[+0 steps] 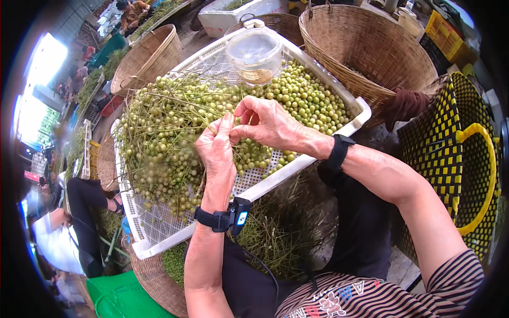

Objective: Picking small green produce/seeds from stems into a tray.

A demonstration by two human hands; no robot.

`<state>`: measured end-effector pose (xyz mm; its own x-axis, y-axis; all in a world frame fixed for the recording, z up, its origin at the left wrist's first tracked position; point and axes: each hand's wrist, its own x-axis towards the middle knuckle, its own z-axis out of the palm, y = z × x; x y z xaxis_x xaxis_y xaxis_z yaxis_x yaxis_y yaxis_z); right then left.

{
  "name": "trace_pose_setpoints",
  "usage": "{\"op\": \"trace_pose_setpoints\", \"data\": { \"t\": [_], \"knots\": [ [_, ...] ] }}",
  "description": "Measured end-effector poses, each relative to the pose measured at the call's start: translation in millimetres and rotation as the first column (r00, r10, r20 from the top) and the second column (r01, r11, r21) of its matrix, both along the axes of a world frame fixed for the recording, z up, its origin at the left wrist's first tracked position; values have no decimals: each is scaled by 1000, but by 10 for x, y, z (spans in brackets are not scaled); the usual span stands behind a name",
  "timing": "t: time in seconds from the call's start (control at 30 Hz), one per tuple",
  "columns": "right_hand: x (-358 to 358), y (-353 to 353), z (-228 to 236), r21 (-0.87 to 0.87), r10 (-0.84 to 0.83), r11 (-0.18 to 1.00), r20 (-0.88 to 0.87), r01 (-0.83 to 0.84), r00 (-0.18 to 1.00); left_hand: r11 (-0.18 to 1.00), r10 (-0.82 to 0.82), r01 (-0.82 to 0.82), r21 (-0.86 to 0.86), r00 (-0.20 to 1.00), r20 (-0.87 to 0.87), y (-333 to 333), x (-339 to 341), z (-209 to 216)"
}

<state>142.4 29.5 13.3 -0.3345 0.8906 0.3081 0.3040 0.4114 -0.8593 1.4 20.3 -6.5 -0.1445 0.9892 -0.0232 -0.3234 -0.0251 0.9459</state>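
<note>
A white mesh tray [159, 239] lies across my lap. On its left side is a heap of thin twigs bearing small round green fruits [164, 153]; loose green fruits [310, 98] spread over its right side. My left hand [218, 151] is above the middle of the tray, thumb and forefinger pinched on a thin fruit stem. Close against those fingertips is my right hand [270, 124], its fingers curled in and thumb bent toward the forefinger; anything between them is hidden. A clear plastic tub [254, 50] stands at the tray's far edge.
Wicker baskets [371, 47] stand behind the tray, another [148, 55] at the far left. A black-and-yellow woven bag [429, 153] is at my right. Bare stems [281, 222] lie below the tray, near a green bag [124, 297]. Other people [132, 16] sit at the left.
</note>
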Motion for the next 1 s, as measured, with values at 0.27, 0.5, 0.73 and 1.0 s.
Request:
{"op": "trace_pose_setpoints", "data": {
  "t": [0.27,0.5,0.73,1.0],
  "knots": [
    [189,101,40,-550,-97,807,-485,-217,869,999,-41,42,11,997,-72,17,-167,63],
    [155,29,133,-198,153,958,-256,-207,954,978,-207,207,-3,978,-22,-48,-210,203],
    [78,142,-144,-213,193,933,-388,-291,901,970,-241,241,31,971,-10,-65,-200,151],
    [99,116,-87,-456,38,754,-688,-473,725,948,-317,289,132,877,360,-67,-236,119]
  ]
}}
